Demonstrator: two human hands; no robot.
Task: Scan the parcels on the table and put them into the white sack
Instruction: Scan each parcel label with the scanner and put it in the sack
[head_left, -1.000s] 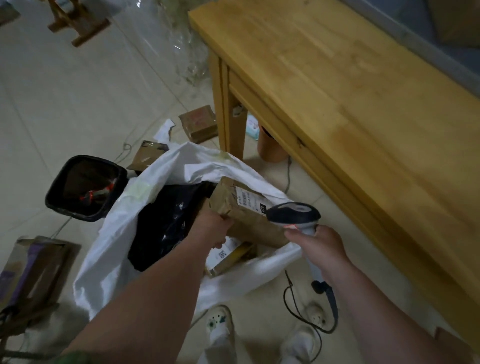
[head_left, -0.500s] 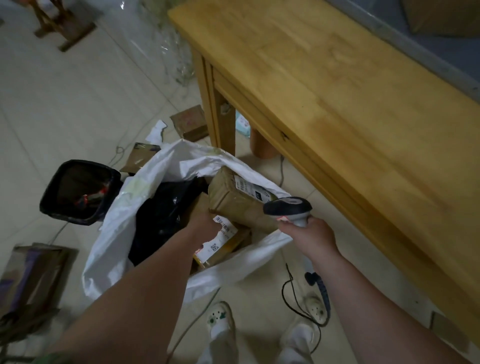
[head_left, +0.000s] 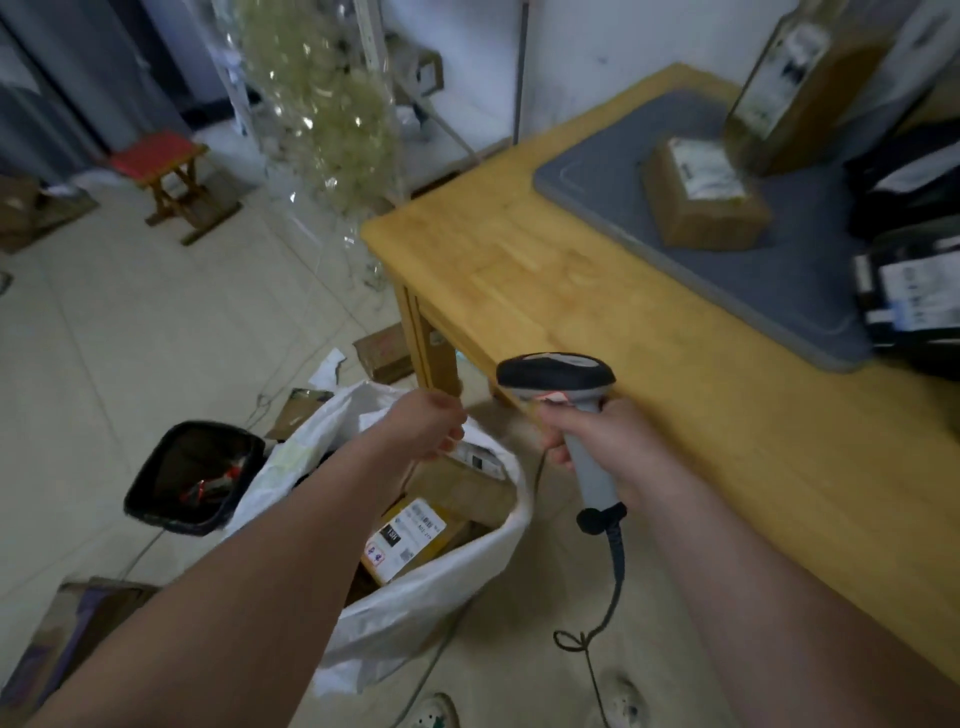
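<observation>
1. The left hand hangs above the mouth of the white sack, its fingers loosely curled round nothing. The right hand grips the grey handle of the scanner.
2. The sack stands on the floor beside the desk leg, with labelled parcels lying inside.
3. The likeliest next parcel is the brown box on the grey mat, ahead and to the right of both hands and well apart from them.
4. Its long side seems to run away from the person, label up, though blur leaves this uncertain.
5. The right hand is nearer but occupied. The free left hand would have to cross in front of the scanner to fetch the box.
6. Black parcels wait at the mat's right end.
</observation>
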